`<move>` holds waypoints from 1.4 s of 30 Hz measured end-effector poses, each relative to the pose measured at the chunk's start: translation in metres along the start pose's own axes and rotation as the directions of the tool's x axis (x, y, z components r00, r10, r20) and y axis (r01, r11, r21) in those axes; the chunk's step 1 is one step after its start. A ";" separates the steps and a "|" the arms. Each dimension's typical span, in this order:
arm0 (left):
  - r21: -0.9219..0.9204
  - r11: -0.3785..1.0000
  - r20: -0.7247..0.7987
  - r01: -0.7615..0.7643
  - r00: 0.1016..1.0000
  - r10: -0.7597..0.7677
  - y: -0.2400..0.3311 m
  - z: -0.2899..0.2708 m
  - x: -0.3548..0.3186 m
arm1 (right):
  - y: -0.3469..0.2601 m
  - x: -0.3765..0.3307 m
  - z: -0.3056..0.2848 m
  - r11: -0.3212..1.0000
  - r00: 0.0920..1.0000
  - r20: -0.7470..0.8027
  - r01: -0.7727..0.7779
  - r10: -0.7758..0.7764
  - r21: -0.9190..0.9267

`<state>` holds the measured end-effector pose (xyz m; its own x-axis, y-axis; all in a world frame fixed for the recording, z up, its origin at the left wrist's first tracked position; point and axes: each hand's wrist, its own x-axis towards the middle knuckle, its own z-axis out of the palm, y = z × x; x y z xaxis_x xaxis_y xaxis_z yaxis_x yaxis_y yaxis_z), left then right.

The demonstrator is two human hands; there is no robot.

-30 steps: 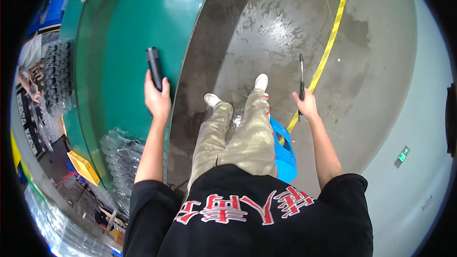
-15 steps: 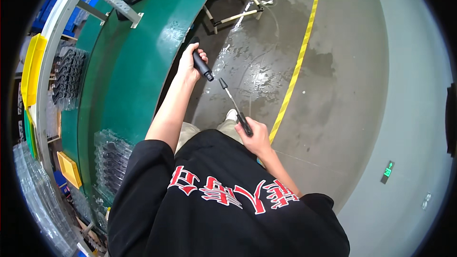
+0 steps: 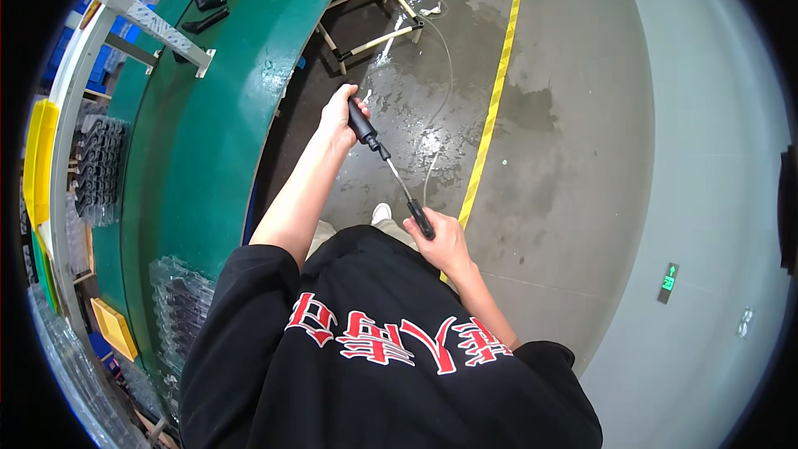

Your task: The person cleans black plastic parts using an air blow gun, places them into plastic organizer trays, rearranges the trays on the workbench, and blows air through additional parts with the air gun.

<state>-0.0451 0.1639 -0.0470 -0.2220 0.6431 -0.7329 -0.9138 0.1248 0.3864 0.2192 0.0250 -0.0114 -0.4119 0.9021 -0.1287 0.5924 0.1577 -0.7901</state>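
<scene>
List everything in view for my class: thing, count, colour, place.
Cylindrical piece: one, black, in left grip
Slim shafted tool: one, black and silver, in right grip
Bench: one, green, left
Angled parts: at least four, black, bench's far end
Plastic trays: several, clear, left
Shallow bins: two, yellow, far left
Framework: one, whitish, left
Pipe frame: one, cream and black, top centre
Hose: one, pale, on wet grey floor
Tape: one strip, yellow, on floor
Wall: one, pale, right
Arrow sign: one, green, on wall
Shoe: one visible, white, centre
Shirt: one, black with red, bottom
Grips: two, bare, centre
</scene>
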 end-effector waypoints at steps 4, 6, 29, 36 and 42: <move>-0.070 0.980 -0.126 0.188 0.973 -0.196 0.019 0.009 0.012 | 0.000 0.002 0.001 1.000 1.000 -0.009 0.003 -0.003 -0.004; -0.257 0.849 -0.299 0.462 0.797 -0.525 0.045 0.019 0.023 | -0.001 0.001 -0.001 1.000 1.000 -0.011 0.014 -0.014 -0.002; -0.037 0.994 -0.036 -0.107 0.994 0.106 -0.013 -0.035 0.013 | -0.007 -0.020 0.002 0.998 0.998 0.028 -0.062 0.062 0.019; 0.241 0.952 0.348 -0.188 0.933 0.096 0.012 -0.056 -0.035 | -0.016 -0.031 -0.010 0.986 0.980 0.113 -0.166 0.166 -0.007; 0.675 0.455 0.499 -0.581 0.814 0.298 0.000 -0.082 -0.037 | -0.023 -0.028 -0.013 0.987 0.975 0.154 -0.161 0.161 -0.013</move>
<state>-0.0649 0.0779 -0.0659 -0.2834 0.9376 -0.2016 -0.0575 0.1932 0.9795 0.2258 0.0011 0.0181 -0.4126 0.8429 -0.3453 0.6601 0.0154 -0.7511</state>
